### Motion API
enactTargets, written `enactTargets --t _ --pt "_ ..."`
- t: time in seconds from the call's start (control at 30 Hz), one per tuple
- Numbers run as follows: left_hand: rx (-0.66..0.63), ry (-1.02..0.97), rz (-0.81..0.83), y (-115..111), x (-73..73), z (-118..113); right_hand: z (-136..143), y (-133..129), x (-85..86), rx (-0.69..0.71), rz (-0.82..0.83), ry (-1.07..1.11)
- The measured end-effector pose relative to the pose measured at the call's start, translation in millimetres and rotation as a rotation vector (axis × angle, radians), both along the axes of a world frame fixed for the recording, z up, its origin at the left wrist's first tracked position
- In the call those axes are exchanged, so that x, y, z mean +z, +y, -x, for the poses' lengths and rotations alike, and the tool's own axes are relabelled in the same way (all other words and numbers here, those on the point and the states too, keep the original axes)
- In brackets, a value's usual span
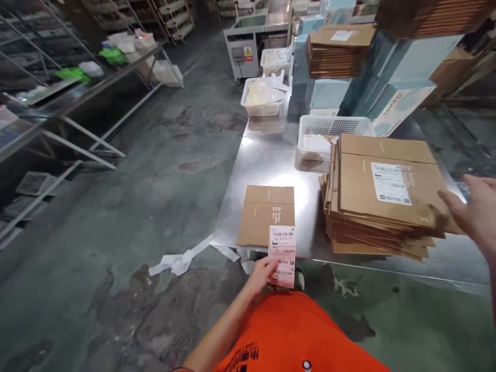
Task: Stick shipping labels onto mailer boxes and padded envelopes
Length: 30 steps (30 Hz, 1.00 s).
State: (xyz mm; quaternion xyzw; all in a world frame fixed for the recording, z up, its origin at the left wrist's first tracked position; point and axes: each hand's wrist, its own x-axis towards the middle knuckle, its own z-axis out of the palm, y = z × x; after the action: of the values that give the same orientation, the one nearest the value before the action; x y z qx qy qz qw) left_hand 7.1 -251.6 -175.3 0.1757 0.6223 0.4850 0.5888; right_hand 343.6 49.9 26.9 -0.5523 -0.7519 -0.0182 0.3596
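Observation:
My left hand [260, 276] pinches the edge of a strip of printed shipping labels [282, 250] at the front edge of the steel table. The strip's upper end overlaps a flat brown cardboard box [258, 219] lying there. To the right, my right hand [475, 209] is beside a stack of folded cardboard boxes [387, 147], thumb and finger apart. Its thumb tip is close to the stack's right edge; whether it touches, I cannot tell. A white shipping label [390, 183] is stuck on the top box.
Behind the stack stands a white plastic basket [333, 124] with papers. Farther back are another basket [263, 106], pale blue cartons [329, 94] and more folded boxes [341, 51]. Paper strips [182, 261] hang off the table's left corner. A metal bench [93, 85] runs along the left.

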Motion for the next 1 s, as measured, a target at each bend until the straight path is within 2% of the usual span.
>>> enactTargets --t 0.03,0.07,0.1,0.17,0.23,0.33,0.4,0.47,0.53,0.67,0.77,0.87,0.93,1.0 --pt "-0.031 0.033 -0.007 0.1 4.8 -2.9 22.5 -14.6 -1.4 0.029 0.011 -0.034" --pt "-0.058 0.061 -0.014 -0.4 9.3 -5.0 49.6 -32.6 -5.9 0.128 0.041 -0.031" --pt "-0.076 0.082 -0.022 -1.4 13.3 -6.3 78.9 -52.1 -13.5 0.295 0.075 0.039" --pt "-0.091 0.108 -0.028 -4.7 19.2 -6.6 136.0 -88.7 -38.0 0.813 0.36 0.016" --pt "-0.086 0.115 -0.017 -9.0 23.6 -3.4 181.6 -115.4 -72.3 1.018 0.609 -0.04" --pt "-0.021 0.075 -0.066 -10.1 31.4 8.3 222.4 -135.9 -125.6 1.0 0.84 -0.04" --pt "0.083 0.076 -0.135 -2.6 36.5 20.2 235.4 -142.8 -150.0 0.982 0.93 -0.005" --pt "0.181 0.152 -0.135 11.3 37.4 33.5 243.0 -147.8 -162.9 0.99 0.985 0.033" --pt "0.241 0.239 -0.062 26.7 31.3 45.7 249.1 -150.6 -169.7 0.973 0.993 0.058" --pt "0.251 0.25 0.106 39.3 -0.1 60.0 267.8 -139.3 -192.6 0.944 0.946 0.034" --pt "0.251 0.142 0.222 22.4 -32.1 62.6 292.6 -110.1 -223.9 0.857 0.847 -0.005" --pt "0.239 -0.011 0.259 -14.2 -62.4 60.3 319.9 -74.5 -252.1 0.731 0.686 -0.114" --pt "0.217 -0.083 0.295 -42.8 -77.0 59.4 332.5 -57.7 -262.6 0.693 0.63 -0.254" --pt "0.23 -0.109 0.321 -66.7 -84.9 62.6 339.0 -50.7 -266.8 0.654 0.586 -0.371"
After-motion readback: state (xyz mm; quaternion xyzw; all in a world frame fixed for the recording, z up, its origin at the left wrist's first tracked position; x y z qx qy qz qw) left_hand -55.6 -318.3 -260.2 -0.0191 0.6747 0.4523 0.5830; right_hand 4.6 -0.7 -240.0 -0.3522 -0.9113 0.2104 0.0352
